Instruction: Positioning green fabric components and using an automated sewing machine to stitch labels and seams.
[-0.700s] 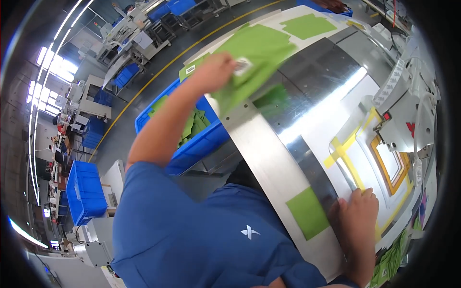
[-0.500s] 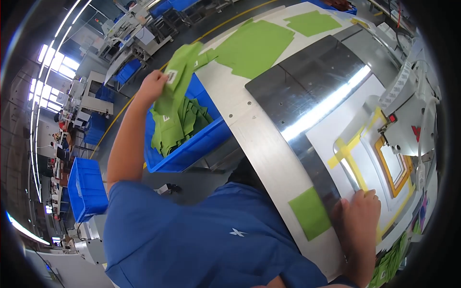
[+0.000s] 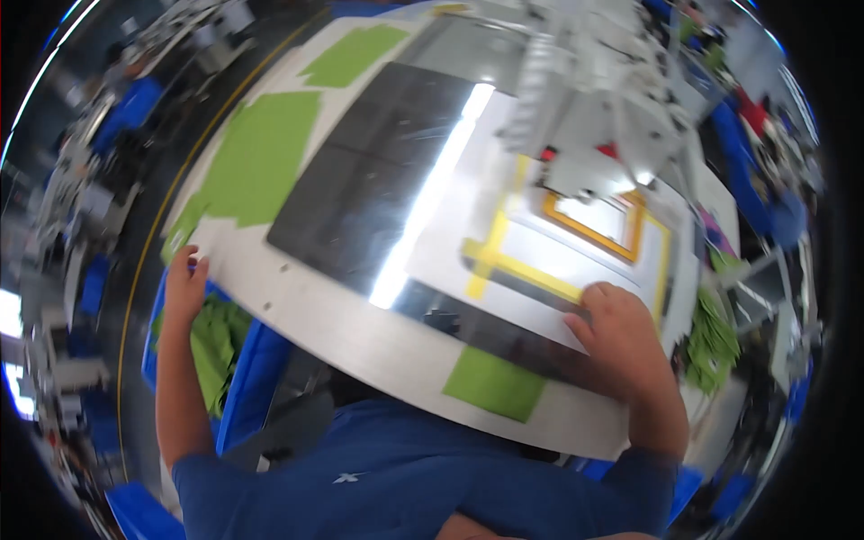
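My left hand [image 3: 186, 283] is open at the board's left edge, fingers loosely bent, below a green piece with a white label [image 3: 180, 234]. It is over a blue bin [image 3: 252, 369] of green pieces [image 3: 220, 346]. My right hand [image 3: 621, 328] rests with thumb apart on the lower edge of a template with yellow tape [image 3: 504, 261], which holds an orange frame [image 3: 589, 232] under a grey machine head [image 3: 603, 162]. A small green square [image 3: 490, 382] lies below it on the pale board [image 3: 324, 315].
Larger green pieces [image 3: 256, 153] lie at the back left beside a dark glossy plate [image 3: 342, 207]. Green pieces [image 3: 706, 342] hang at the right. An aisle with a yellow line runs along the left, with workstations beyond and more blue bins [image 3: 130, 112] around.
My left hand has released the green piece it carried to the bin and moved back toward the board. The view has turned. My right hand stays at the template.
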Demonstrator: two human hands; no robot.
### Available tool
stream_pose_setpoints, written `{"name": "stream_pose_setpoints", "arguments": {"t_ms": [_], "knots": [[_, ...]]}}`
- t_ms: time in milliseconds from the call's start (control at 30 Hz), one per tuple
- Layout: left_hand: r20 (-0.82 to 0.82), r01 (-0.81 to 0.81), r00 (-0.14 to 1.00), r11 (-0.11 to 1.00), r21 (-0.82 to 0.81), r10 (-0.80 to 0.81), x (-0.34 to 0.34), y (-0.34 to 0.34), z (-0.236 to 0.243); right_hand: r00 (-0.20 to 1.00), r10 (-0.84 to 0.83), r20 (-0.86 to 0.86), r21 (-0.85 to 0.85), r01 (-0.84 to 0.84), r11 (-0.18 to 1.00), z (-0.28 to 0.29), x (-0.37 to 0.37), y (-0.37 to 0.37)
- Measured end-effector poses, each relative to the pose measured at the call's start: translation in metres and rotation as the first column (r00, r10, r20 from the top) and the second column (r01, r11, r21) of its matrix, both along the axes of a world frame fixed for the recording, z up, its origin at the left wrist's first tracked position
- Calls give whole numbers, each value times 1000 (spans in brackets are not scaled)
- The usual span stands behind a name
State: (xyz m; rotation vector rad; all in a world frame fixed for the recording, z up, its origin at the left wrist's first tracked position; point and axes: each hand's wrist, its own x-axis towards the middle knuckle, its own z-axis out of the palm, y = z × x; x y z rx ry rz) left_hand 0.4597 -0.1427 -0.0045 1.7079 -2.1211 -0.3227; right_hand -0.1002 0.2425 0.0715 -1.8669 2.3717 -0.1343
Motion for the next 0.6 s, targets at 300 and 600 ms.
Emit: {"name": "stream_pose_setpoints", "arguments": {"t_ms": [300,600], "knots": [[-171,913,393,405,-45,-904,-353,76,51,809,-533,248,-125,572,811,-15,-96,57],[-112,963,-158,-128,-235,-981,-488,176,-1,555,-831,31,-230,813,535,-60,-180,107]]}}
